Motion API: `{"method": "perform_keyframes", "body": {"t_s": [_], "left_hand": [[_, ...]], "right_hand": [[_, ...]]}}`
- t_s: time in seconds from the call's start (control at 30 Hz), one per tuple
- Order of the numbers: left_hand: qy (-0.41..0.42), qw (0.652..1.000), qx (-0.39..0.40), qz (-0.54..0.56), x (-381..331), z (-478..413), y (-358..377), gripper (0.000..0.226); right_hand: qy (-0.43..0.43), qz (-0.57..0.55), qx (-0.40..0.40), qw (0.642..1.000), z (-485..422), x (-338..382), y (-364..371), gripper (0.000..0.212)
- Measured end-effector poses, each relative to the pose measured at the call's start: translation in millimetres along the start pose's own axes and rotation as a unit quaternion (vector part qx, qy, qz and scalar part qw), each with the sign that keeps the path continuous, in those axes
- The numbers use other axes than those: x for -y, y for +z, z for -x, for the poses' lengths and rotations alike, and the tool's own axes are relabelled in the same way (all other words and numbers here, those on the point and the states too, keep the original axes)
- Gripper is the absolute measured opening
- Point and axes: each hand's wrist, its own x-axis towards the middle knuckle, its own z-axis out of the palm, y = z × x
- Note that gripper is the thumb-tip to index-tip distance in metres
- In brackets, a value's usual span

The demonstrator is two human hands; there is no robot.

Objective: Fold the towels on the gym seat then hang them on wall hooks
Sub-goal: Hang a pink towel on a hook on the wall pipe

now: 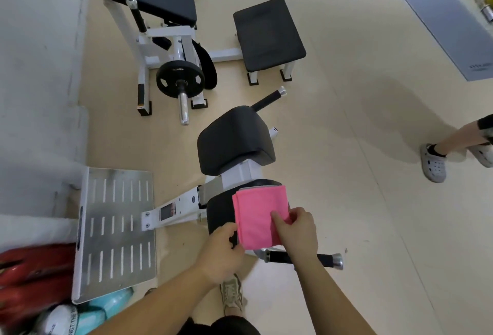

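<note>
The right hand [296, 230] presses flat on the near right corner of the folded pink towel [257, 217], thumb on top, fingers seemingly curled under its edge; the left hand [222, 250] pinches the near left corner. The towel lies on the black gym seat [220, 212], its long axis running away from the person, so both hands sit at its near end, equally close for a lift toward the hooks, which are out of view.

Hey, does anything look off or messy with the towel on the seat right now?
Nothing stands out. The pink towel lies folded flat on the black seat, with the left hand and right hand on its near edge.
</note>
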Motion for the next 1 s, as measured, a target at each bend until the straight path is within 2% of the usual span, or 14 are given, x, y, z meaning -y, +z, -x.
{"method": "perform_keyframes", "body": {"t_s": [0.07, 0.13, 0.27, 0.37, 0.43, 0.53, 0.63, 0.7, 0.77, 0.83, 0.87, 0.93, 1.0], "left_hand": [[-0.036, 0.998, -0.010, 0.054, 0.9, -0.5, 6.5, 0.018], [-0.073, 0.991, -0.028, 0.113, 3.7, -5.7, 13.5, 0.021], [-0.126, 0.976, -0.057, 0.171, 3.0, -10.9, 18.9, 0.027], [-0.126, 0.972, -0.071, 0.186, 0.4, -4.8, 14.6, 0.038], [-0.088, 0.973, -0.092, 0.191, -4.4, 3.7, -0.5, 0.047], [0.026, 0.973, -0.127, 0.191, -10.5, 24.5, -37.7, 0.050], [0.109, 0.963, -0.232, 0.087, -3.6, 44.2, -78.1, 0.091], [0.180, 0.939, -0.292, -0.018, 0.0, 61.3, -103.5, 0.109], [0.236, 0.917, -0.296, -0.125, 5.0, 76.3, -124.5, 0.100], [0.233, 0.915, -0.281, -0.171, 12.5, 92.7, -142.7, 0.072], [0.208, 0.928, -0.273, -0.148, 17.3, 104.2, -151.2, 0.061], [0.137, 0.945, -0.294, -0.033, 29.1, 129.5, -170.2, 0.050], [0.070, 0.941, -0.324, 0.063, 46.1, 151.7, -191.9, 0.028]], "right_hand": [[0.038, -0.083, 0.031, 0.995, 9.0, -2.3, -2.3, 0.032], [0.044, -0.134, 0.044, 0.989, 14.6, -4.9, -5.6, 0.026], [-0.002, -0.218, 0.091, 0.972, 30.7, 10.8, -15.6, 0.029], [-0.065, -0.234, 0.122, 0.962, 50.8, 38.0, -26.1, 0.028], [-0.122, -0.230, 0.152, 0.953, 62.5, 58.2, -34.9, 0.024], [-0.204, -0.208, 0.193, 0.937, 78.8, 89.5, -46.8, 0.015], [-0.288, -0.125, 0.217, 0.924, 87.5, 119.7, -44.8, 0.009], [-0.350, -0.031, 0.241, 0.904, 93.3, 142.3, -34.3, 0.007], [-0.406, 0.049, 0.265, 0.873, 105.3, 170.2, -20.5, 0.007], [-0.438, 0.079, 0.296, 0.845, 125.7, 202.9, -5.5, 0.012], [-0.444, 0.080, 0.318, 0.834, 136.6, 217.8, 2.4, 0.016], [-0.429, 0.057, 0.347, 0.832, 156.2, 244.4, 19.9, 0.027], [-0.406, 0.008, 0.374, 0.833, 170.1, 263.8, 39.8, 0.042]]}}
